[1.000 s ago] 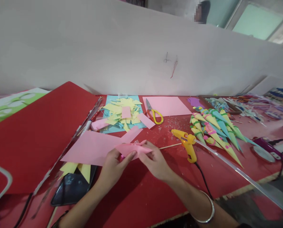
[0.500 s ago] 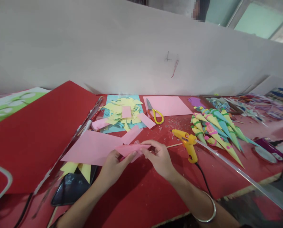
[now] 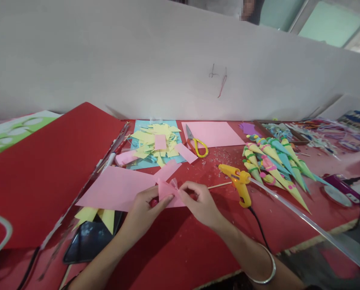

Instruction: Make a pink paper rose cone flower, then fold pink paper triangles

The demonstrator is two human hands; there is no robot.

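My left hand point(image 3: 146, 205) pinches a small folded piece of pink paper point(image 3: 167, 192) between thumb and fingers. At its right edge, the thumb and fingertips of my right hand point(image 3: 202, 203) are closed on the paper. A thin, see-through strip point(image 3: 174, 183) sticks up beside my right fingertips; I cannot tell how it is fixed. Behind my left hand lies a large pink sheet point(image 3: 116, 187), with a narrow pink strip point(image 3: 168, 170) by its corner. A thin wooden stick point(image 3: 220, 185) lies between my right hand and a yellow glue gun point(image 3: 238, 181).
Scissors point(image 3: 200, 147) with yellow handles lie by another pink sheet point(image 3: 219, 133). Yellow scraps point(image 3: 157, 135) are heaped on blue paper. Decorated paper cones point(image 3: 276, 161) pile up right. A phone point(image 3: 89, 241) lies left, beside a big red board point(image 3: 53, 173). The gun's cord point(image 3: 260, 225) crosses the table.
The pink paper has been tilted so that its face shows and a pointed corner stands up. Both hands stay in nearly the same place, still holding it.
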